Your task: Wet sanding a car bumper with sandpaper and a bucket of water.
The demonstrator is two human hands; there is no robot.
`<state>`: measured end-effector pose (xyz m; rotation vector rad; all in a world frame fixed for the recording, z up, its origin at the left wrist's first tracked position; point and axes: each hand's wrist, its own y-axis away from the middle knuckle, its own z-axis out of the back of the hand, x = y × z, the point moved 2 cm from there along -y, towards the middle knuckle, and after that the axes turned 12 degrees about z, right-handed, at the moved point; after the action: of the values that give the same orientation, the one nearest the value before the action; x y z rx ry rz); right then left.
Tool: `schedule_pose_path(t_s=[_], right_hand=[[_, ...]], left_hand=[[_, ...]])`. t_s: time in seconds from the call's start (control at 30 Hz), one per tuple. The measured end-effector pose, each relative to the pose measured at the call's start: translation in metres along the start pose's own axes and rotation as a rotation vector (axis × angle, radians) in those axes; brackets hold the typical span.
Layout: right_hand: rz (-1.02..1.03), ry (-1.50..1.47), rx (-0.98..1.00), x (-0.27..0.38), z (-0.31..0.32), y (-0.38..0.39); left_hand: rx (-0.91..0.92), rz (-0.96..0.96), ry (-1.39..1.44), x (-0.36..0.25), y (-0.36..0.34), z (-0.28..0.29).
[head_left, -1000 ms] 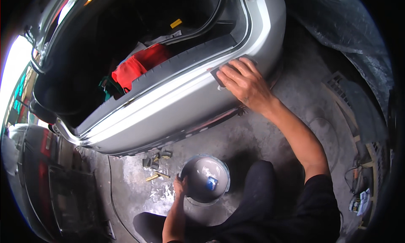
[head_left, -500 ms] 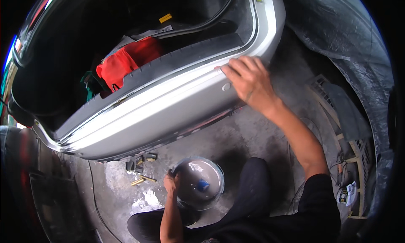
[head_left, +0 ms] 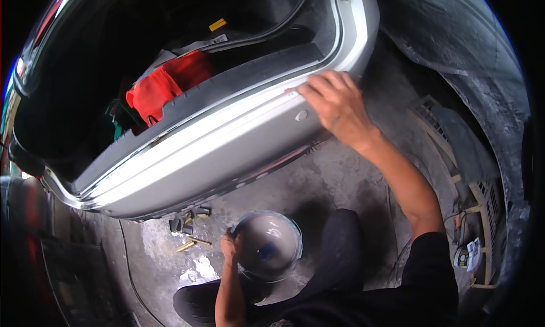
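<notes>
My right hand [head_left: 339,109] rests on the top right edge of a silver car's rear panel [head_left: 227,151]. Its fingers are bent and pressed together on the bodywork. Whatever lies beneath them, if anything, is hidden. A small reddish patch shows on the panel beside the fingertips. Low in the middle, my left hand [head_left: 229,246] is closed on the left rim of a round bucket [head_left: 299,236] on the floor. Greyish, cloudy water fills the bucket, and a blurred blue object [head_left: 267,251] shows in it.
Above the panel the trunk stands open, with a red cloth [head_left: 153,91] and a yellow block [head_left: 217,25] inside. Small dark blocks [head_left: 187,222] and brass-coloured pieces [head_left: 185,246] lie left of the bucket. A grille part [head_left: 479,230] and plastic sheeting [head_left: 454,48] are on the right.
The blue object in the bucket has shifted slightly left and looks darker. My right hand stays at nearly the same spot on the panel; my left still grips the bucket.
</notes>
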<state>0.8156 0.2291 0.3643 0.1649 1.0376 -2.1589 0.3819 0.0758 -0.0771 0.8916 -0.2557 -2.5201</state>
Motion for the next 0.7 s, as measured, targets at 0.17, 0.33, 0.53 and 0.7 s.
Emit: schedule_pose_path(t_s=[0.17, 0.33, 0.53, 0.7], right_hand=[[0.103, -0.067, -0.064, 0.022, -0.006, -0.013], [0.068, -0.017, -0.051, 0.006, -0.001, -0.006], [0.144, -0.033, -0.055, 0.007, -0.002, -0.016], [0.029, -0.022, -0.159, -0.008, 0.011, -0.006]], left_hand=[[-0.035, 0.029, -0.006, -0.012, 0.009, 0.007], [-0.019, -0.019, 0.055, 0.005, -0.001, 0.000], [-0.038, -0.080, -0.084, -0.002, -0.011, -0.005], [-0.049, -0.073, -0.092, -0.012, -0.009, -0.004]])
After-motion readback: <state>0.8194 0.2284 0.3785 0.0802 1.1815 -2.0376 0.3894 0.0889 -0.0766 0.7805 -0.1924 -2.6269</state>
